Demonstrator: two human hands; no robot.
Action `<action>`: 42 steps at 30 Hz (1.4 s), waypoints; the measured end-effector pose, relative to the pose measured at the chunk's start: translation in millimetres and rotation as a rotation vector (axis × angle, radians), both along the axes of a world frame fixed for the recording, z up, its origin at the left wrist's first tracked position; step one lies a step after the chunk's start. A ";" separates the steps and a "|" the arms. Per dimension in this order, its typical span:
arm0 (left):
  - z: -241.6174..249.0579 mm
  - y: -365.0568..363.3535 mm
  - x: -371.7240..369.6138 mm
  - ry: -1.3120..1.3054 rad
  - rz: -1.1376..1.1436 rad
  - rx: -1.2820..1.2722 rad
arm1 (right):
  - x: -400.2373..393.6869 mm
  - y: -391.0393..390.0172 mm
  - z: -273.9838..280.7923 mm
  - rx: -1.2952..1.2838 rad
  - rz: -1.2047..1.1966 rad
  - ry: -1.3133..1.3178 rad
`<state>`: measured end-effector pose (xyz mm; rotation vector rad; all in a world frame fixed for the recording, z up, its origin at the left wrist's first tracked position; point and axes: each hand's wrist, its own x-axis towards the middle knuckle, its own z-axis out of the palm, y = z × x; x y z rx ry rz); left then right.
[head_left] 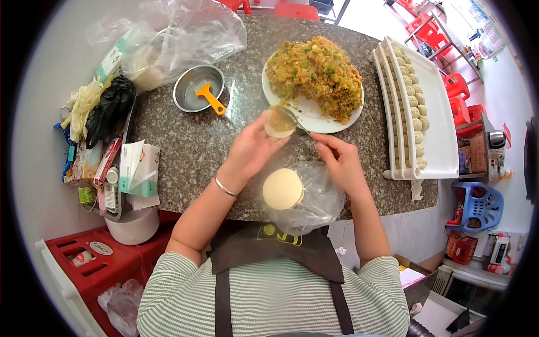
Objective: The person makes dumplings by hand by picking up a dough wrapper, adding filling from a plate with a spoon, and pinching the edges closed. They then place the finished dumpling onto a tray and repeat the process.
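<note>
My left hand (250,147) cups a round dumpling wrapper (279,132) with some filling on it. Fingers of my right hand (339,160) pinch the handle of a metal spoon (304,130), whose bowl rests over the wrapper. Just beyond both hands sits a white plate (314,124) heaped with chopped, orange-green filling (320,73). Nearer my body, a stack of pale round wrappers (282,189) lies on a clear plastic bag (323,196).
Stacked white trays (441,129) with rows of dumplings (415,101) stand at the table's right. A metal bowl (183,92) holding an orange-handled scraper (210,99) is at the left. Plastic bags (191,33), a tissue box (140,168) and a red stool (73,253) line the left side.
</note>
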<state>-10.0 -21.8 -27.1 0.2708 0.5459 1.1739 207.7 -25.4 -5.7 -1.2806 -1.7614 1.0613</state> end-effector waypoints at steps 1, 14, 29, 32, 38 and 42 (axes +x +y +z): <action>-2.2 -0.2 -0.3 0.000 -0.005 -0.003 | -1.3 1.4 1.7 -0.003 -0.005 0.000; -6.0 -3.2 1.3 -0.015 0.012 -0.009 | 7.4 -14.8 0.9 -0.102 -0.009 -0.120; 0.0 2.7 -6.9 0.082 0.112 0.050 | 4.9 -21.3 5.7 0.204 0.074 -0.137; -8.9 8.5 -10.8 0.036 0.167 -0.008 | 15.9 -12.2 -7.9 0.214 -0.019 -0.196; -12.7 9.5 -10.0 -0.004 0.206 -0.041 | 16.7 -1.2 -11.5 0.324 -0.118 -0.218; -14.2 9.6 -11.0 0.052 0.182 0.001 | 12.0 5.4 -11.2 0.273 -0.050 -0.265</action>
